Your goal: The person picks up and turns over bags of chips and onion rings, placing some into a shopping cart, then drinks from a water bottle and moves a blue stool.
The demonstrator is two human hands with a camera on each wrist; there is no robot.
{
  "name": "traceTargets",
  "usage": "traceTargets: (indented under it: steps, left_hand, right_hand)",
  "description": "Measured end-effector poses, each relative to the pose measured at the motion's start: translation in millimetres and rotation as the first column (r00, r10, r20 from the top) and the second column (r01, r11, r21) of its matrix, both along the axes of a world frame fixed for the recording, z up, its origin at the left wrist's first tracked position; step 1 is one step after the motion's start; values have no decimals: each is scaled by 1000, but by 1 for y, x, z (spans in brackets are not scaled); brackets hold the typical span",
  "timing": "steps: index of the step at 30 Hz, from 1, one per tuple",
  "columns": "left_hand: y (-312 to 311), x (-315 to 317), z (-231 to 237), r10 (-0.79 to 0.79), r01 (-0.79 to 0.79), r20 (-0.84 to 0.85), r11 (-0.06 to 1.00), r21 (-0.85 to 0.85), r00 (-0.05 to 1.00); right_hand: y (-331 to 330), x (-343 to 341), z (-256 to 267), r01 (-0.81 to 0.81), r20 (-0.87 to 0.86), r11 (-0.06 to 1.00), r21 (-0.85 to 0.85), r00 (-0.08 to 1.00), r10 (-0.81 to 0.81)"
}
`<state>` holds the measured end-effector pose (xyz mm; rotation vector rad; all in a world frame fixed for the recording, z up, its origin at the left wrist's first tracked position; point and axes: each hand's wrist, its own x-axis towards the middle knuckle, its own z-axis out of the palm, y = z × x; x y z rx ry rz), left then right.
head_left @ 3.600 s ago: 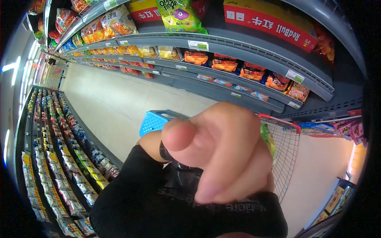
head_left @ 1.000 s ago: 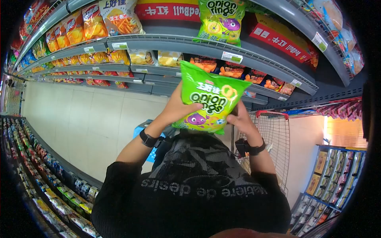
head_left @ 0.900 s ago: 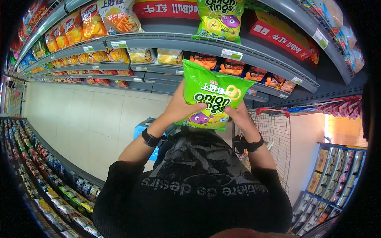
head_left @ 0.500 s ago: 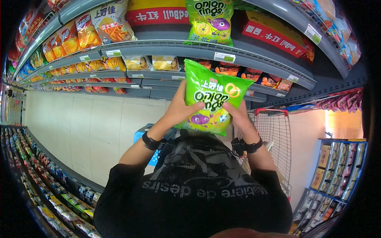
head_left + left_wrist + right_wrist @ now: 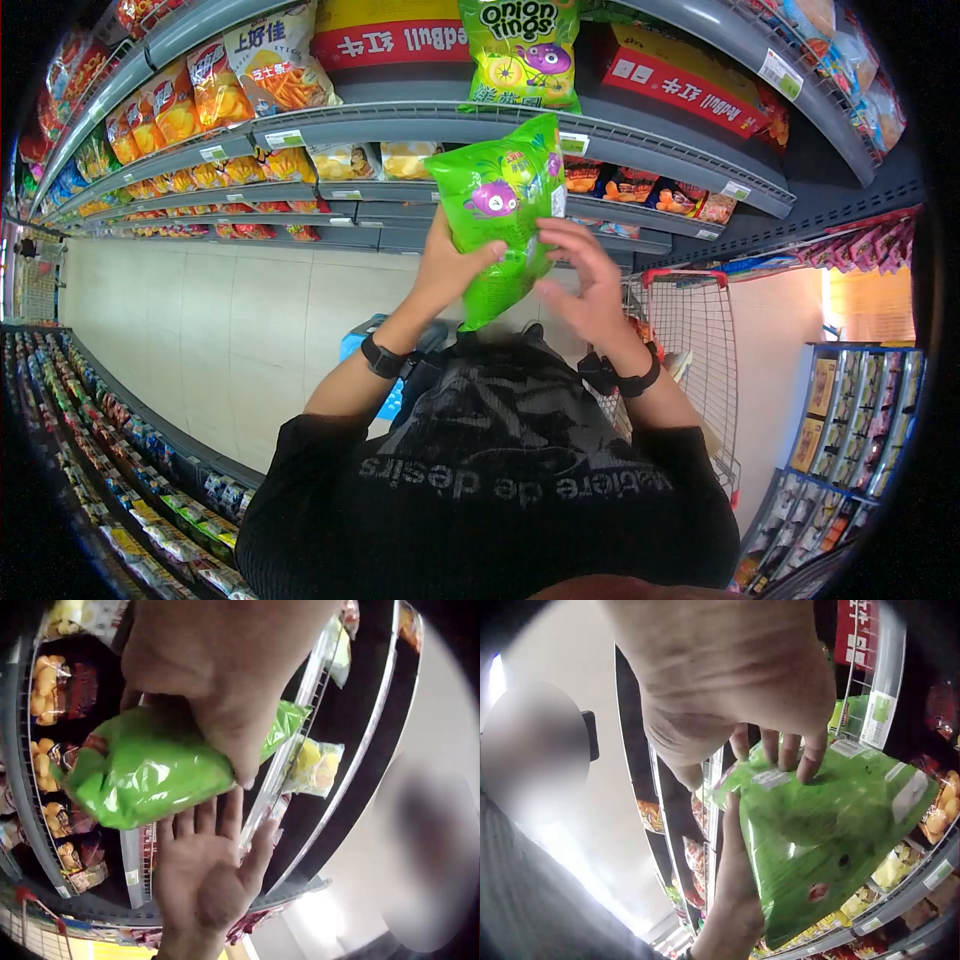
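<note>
Bag (image 5: 512, 225) glossy green with purple cartoon figure (image 5: 492, 200), tilted, between left grip's (image 5: 445, 265) pinching fingers, right grip (image 5: 590, 295) spread

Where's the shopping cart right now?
In the head view, the shopping cart stands on the right, just outward of the right forearm, below the right end of the snack shelves.

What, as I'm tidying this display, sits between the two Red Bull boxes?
A green onion rings bag stands there in the head view, overlapping one Red Bull box.

The green bag (image 5: 497, 225) has turned; the right hand (image 5: 592, 295) has opened.
</note>
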<state>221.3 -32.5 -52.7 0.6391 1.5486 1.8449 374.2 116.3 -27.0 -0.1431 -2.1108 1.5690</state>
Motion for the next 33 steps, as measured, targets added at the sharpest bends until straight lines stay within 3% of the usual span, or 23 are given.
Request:
traceTargets:
  steps: [1, 2, 5, 6, 9, 12, 14, 15, 17, 19, 23, 33]
  left_hand:
    - [-4, -3, 0, -37, 36, 56, 999, 11, 998]
    - [-7, -5, 1, -74, 72, 112, 997, 26, 991]
    - [-16, -7, -4, -235, 188, 280, 965, 186, 931]
    - [-19, -6, -7, -300, 220, 329, 941, 258, 896]
    - [-21, -4, -8, -274, 217, 326, 955, 202, 905]
    - [-9, -6, -5, -170, 135, 144, 965, 225, 975]
    - [-6, -10, -9, -140, 147, -78, 984, 102, 987]
    - [-5, -11, -10, -131, 141, -186, 989, 39, 974]
    - [-2, -13, -4, -102, 102, -21, 994, 41, 995]
    - [0, -19, -1, -121, 118, 195, 993, 29, 973]
    - [2, -24, -7, -105, 120, 345, 992, -24, 933]
    - [-1, -26, -9, -130, 138, 435, 990, 13, 891]
  right_hand:
    - [5, -2, -3, 6, -9, 998, 64, 1000, -5]
    - [8, -5, 0, 123, -40, 991, -42, 991, -125]
    - [16, -15, 4, 43, -96, 933, -357, 992, -82]
    - [15, -11, 1, 6, -28, 887, -462, 999, -21]
    - [15, -2, -7, 7, 148, 818, -575, 984, 95]
    - [11, -14, -6, 136, 205, 888, -438, 978, -49]
    - [12, -18, -12, 200, 234, 911, -360, 965, -120]
    - [11, -19, -14, 203, 236, 893, -402, 965, -113]
    - [8, -20, -14, 207, 240, 851, -483, 966, -99]
    - [5, -19, -13, 136, 233, 762, -633, 972, 19]
    - [1, -21, -21, 176, 314, 659, -731, 944, 96]
    - [0, -27, -24, 190, 327, 606, -773, 937, 124]
